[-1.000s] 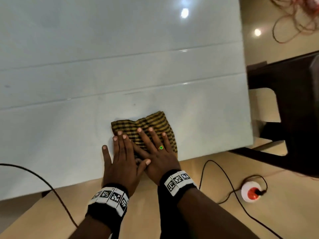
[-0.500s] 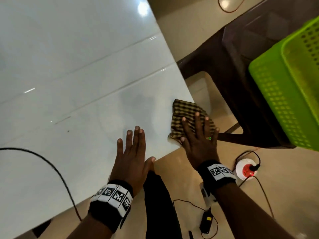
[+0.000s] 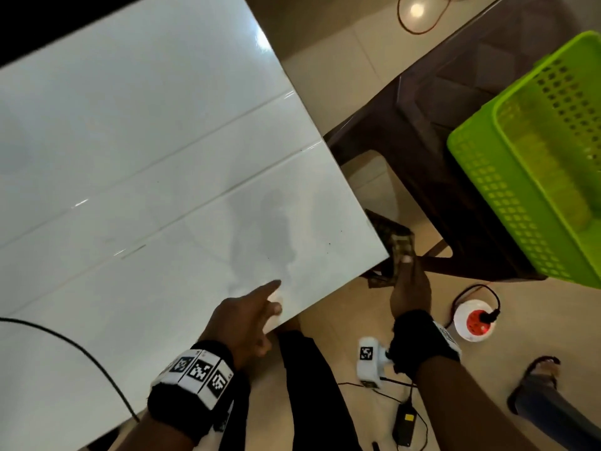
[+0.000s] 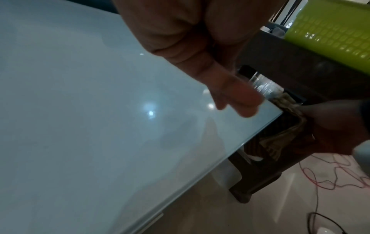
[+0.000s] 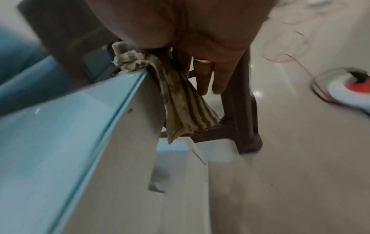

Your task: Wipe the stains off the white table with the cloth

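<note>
1. The cloth (image 3: pixel 398 247) is what does the cleaning, and it is not on top of the counter. It hangs off the right corner, down the side. I think it is there so the dirt gets pulled off the edge.

2. On the far left, a black cable (image 3: pixel 81 353) lies over the white counter (image 3: pixel 146 141). It is well away from both hands.

3. The counter top is shiny. A few tiny dark specks (image 3: pixel 329 244) sit near the right edge, so I think a bit of wiping is left.

4. The left hand (image 3: pixel 247 320) is over the near edge of the counter. One finger points forward and the others are loosely curled. It holds nothing. My guess is that it steadies the person or points at a spot.

5. The right hand (image 3: pixel 410 284) is just past the corner, lower than the top. It holds the cloth bunched up high, between the thumb side and the palm. Its fingers (image 5: pixel 212 79) point down, mostly straight, beside the hanging part. The striped cloth touches the counter's edge and side.

6. Right of the corner stands a dark chair (image 3: pixel 439 157), with a green basket (image 3: pixel 536 157) on it.

7. On the floor sits a white and red plug box (image 3: pixel 475 322).
</note>
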`<state>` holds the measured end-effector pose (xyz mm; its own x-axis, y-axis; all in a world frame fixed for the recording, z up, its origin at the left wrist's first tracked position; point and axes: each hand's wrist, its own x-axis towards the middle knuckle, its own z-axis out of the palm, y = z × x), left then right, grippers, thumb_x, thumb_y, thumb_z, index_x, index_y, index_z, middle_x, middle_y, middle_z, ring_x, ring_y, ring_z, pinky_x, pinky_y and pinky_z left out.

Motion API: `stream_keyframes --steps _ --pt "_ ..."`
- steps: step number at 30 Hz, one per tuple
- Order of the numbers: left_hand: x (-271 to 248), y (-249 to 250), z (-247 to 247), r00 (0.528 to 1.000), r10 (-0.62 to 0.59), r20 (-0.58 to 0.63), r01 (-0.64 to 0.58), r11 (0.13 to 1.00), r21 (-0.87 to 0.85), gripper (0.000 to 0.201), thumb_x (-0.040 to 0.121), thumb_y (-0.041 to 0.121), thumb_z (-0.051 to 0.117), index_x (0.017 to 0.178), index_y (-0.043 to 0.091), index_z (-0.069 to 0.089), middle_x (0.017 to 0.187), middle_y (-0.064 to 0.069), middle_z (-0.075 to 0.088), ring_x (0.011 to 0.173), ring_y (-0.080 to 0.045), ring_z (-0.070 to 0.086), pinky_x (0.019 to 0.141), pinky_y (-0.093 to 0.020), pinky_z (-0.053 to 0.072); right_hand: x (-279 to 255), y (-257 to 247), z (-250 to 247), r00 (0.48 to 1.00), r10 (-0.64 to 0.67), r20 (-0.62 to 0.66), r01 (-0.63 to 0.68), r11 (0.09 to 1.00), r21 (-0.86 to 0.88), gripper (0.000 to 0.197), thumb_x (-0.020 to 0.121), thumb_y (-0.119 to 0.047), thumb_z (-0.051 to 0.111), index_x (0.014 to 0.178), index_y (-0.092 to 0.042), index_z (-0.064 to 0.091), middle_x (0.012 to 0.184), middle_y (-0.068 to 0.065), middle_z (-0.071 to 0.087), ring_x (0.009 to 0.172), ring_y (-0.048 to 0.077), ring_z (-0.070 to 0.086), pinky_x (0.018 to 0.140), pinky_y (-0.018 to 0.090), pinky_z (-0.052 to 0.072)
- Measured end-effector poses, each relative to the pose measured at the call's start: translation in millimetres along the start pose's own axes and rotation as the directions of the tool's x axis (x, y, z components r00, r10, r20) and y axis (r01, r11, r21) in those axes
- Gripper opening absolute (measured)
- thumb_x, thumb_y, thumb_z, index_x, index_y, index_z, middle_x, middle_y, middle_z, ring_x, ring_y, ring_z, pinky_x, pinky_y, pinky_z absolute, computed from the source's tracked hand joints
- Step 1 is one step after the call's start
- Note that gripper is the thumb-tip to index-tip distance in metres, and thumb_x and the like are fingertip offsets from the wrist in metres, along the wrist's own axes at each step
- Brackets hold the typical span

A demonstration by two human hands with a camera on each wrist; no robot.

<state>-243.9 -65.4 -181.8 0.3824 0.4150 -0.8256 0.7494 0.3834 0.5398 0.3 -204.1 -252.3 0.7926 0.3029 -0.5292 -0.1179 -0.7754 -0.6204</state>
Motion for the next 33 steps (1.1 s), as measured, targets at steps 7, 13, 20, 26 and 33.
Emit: stream_keyframes --steps 7,13,20,26,33 --pt "-3.2 30.4 -8.7 0.986 0.160 -0.042 -0.128 0.899 0.419 0.042 0.081 0.076 0.049 0.090 0.038 0.066 0.061 0.008 0.065 0.061 -0.006 0.064 0.072 -0.033 0.056 -44.0 -21.8 -58.4 0.992 0.122 0.020 -0.109 0.786 0.609 0.047 0.086 -0.060 0.058 0.116 -0.028 0.073 0.129 0.004 0.068 0.123 0.022 0.061 0.107 0.048 0.046" --pt "-11.3 38.7 -30.3 0.981 0.191 0.029 -0.193 0.967 0.168 0.047 0.089 0.067 0.048 0.120 0.037 0.066 0.125 0.016 0.065 0.113 -0.001 0.056 0.098 -0.025 0.040 -96.9 -69.5 -70.1 0.924 -0.036 0.380 -0.265 0.656 0.707 0.053 0.084 -0.039 0.074 0.129 -0.012 0.065 0.129 0.019 0.065 0.115 0.034 0.065 0.092 0.051 0.054" --pt "-36.7 38.4 -53.0 0.955 0.188 0.231 -0.115 0.948 -0.298 0.073 0.080 0.084 0.033 0.102 0.030 0.078 0.107 0.006 0.077 0.107 -0.007 0.069 0.103 -0.031 0.044 -145.1 -123.4 -18.5 0.875 -0.087 0.477 -0.238 0.780 0.579 0.065 0.076 0.009 0.065 0.137 -0.006 0.050 0.127 0.022 0.065 0.118 0.039 0.063 0.093 0.050 0.055" --pt "-52.7 14.8 -68.6 0.996 0.086 0.027 -0.054 0.805 -0.590 0.051 0.091 0.042 0.066 0.104 -0.007 0.070 0.102 -0.024 0.073 0.098 -0.040 0.070 0.086 -0.045 0.058 -166.5 -137.9 -2.7 0.872 -0.019 0.490 -0.291 0.784 0.548 0.042 0.092 -0.009 0.055 0.134 -0.010 0.056 0.127 0.014 0.067 0.118 0.030 0.065 0.096 0.044 0.055" --pt "-63.3 -2.9 -68.7 0.971 -0.029 0.238 0.191 0.692 -0.696 0.025 0.093 0.013 0.064 0.102 -0.009 0.072 0.074 -0.013 0.073 0.059 -0.017 0.069 0.051 -0.023 0.053 -151.1 -115.0 8.1 0.886 0.133 0.444 -0.214 0.967 0.138 0.080 0.082 -0.006 0.077 0.149 -0.029 0.041 0.137 0.012 0.056 0.120 0.029 0.059 0.098 0.049 0.052"
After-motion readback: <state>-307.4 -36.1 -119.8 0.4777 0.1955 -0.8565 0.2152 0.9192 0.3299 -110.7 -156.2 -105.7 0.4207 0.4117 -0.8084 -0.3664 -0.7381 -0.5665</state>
